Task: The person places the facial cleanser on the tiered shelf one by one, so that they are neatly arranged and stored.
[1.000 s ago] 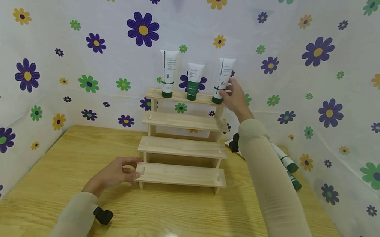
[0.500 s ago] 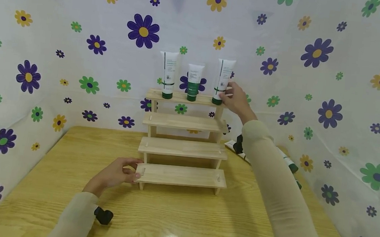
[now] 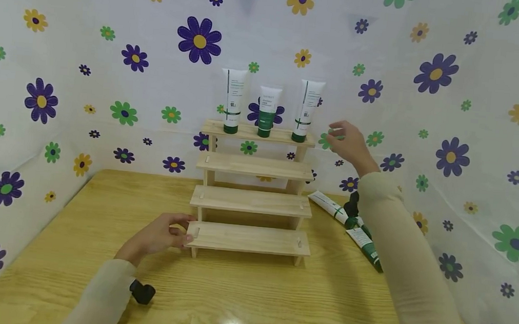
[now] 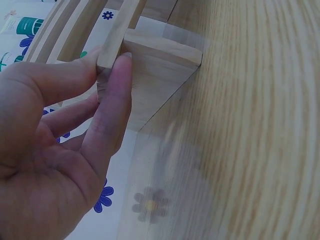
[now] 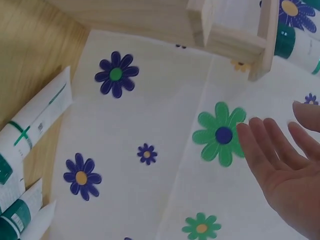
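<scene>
A wooden four-step display stand (image 3: pixel 248 238) stands on the table. My left hand (image 3: pixel 156 235) pinches the left end of its lowest board; in the left wrist view, thumb and fingers (image 4: pixel 107 110) close on that board end. Upright on the top step are a tall white tube with a green cap (image 3: pixel 234 95), a shorter white-and-green tube (image 3: pixel 268 108) in the middle, and another tall white tube (image 3: pixel 307 109) at the right end. My right hand (image 3: pixel 352 145) is in the air right of that last tube, apart from it, fingers loosely bent and holding nothing.
More tubes lie on the table right of the stand, among them a white tube (image 3: pixel 329 207) and a white-and-green tube (image 3: pixel 365 247), partly hidden by my right sleeve. A white flowered sheet (image 3: pixel 156 70) encloses the back and sides of the table (image 3: pixel 238 299).
My right hand has let go of the tall tube at the top step's right end and moved away to the right. The tube stays upright there. My left hand keeps its hold.
</scene>
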`<control>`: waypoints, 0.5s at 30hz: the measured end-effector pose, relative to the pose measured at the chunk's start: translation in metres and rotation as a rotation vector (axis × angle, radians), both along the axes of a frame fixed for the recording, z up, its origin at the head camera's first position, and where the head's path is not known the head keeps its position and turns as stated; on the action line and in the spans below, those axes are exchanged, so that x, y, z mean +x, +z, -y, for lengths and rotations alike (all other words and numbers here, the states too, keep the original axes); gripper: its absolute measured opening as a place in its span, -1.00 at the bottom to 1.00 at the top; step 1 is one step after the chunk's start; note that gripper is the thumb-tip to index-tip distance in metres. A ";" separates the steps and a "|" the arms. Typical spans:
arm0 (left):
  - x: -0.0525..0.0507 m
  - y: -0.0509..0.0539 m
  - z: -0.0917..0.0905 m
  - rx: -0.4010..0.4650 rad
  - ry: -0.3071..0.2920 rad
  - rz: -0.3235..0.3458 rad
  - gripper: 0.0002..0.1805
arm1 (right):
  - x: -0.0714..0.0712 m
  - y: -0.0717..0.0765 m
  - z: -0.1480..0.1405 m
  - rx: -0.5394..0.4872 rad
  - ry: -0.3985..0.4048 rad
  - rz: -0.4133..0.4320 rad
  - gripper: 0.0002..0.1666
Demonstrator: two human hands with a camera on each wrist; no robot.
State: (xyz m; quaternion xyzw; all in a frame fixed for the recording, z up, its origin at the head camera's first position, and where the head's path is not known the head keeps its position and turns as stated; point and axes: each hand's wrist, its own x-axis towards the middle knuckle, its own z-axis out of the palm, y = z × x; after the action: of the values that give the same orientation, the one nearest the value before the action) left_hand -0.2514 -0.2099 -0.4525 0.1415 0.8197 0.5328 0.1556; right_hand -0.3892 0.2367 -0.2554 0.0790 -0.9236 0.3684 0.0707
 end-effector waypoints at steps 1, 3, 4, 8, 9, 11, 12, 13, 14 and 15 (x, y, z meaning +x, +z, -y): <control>0.000 0.000 0.000 -0.001 -0.002 0.000 -0.34 | 0.001 -0.002 -0.005 0.003 0.008 0.010 -0.40; 0.000 0.000 0.000 0.004 -0.003 0.000 -0.35 | 0.004 -0.006 -0.013 0.011 0.017 0.036 -0.40; 0.000 0.000 0.000 0.008 -0.003 -0.002 -0.35 | 0.005 -0.008 -0.017 0.015 0.022 0.048 -0.39; 0.000 -0.001 0.000 0.012 -0.003 -0.011 -0.35 | 0.009 -0.017 -0.030 0.073 0.012 0.085 -0.39; 0.000 -0.001 0.000 0.011 -0.004 -0.014 -0.36 | 0.010 -0.020 -0.032 0.089 0.010 0.090 -0.38; 0.000 -0.001 0.001 0.008 -0.003 -0.017 -0.35 | 0.012 -0.024 -0.038 0.116 0.014 0.101 -0.38; 0.000 -0.001 0.001 0.008 -0.005 -0.019 -0.35 | 0.012 -0.027 -0.041 0.125 0.016 0.106 -0.39; 0.000 -0.001 0.001 0.009 -0.009 -0.020 -0.35 | 0.012 -0.029 -0.044 0.139 0.021 0.110 -0.39; 0.000 -0.001 0.002 0.011 -0.011 -0.023 -0.35 | 0.012 -0.032 -0.047 0.154 0.024 0.115 -0.39; 0.000 -0.001 0.002 0.013 -0.014 -0.023 -0.34 | 0.012 -0.034 -0.050 0.163 0.028 0.123 -0.40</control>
State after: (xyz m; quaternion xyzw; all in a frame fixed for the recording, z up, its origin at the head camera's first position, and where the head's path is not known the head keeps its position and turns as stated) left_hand -0.2516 -0.2115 -0.4530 0.1543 0.8169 0.5354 0.1489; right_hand -0.3769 0.2864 -0.2898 0.0745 -0.9519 0.2972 0.0019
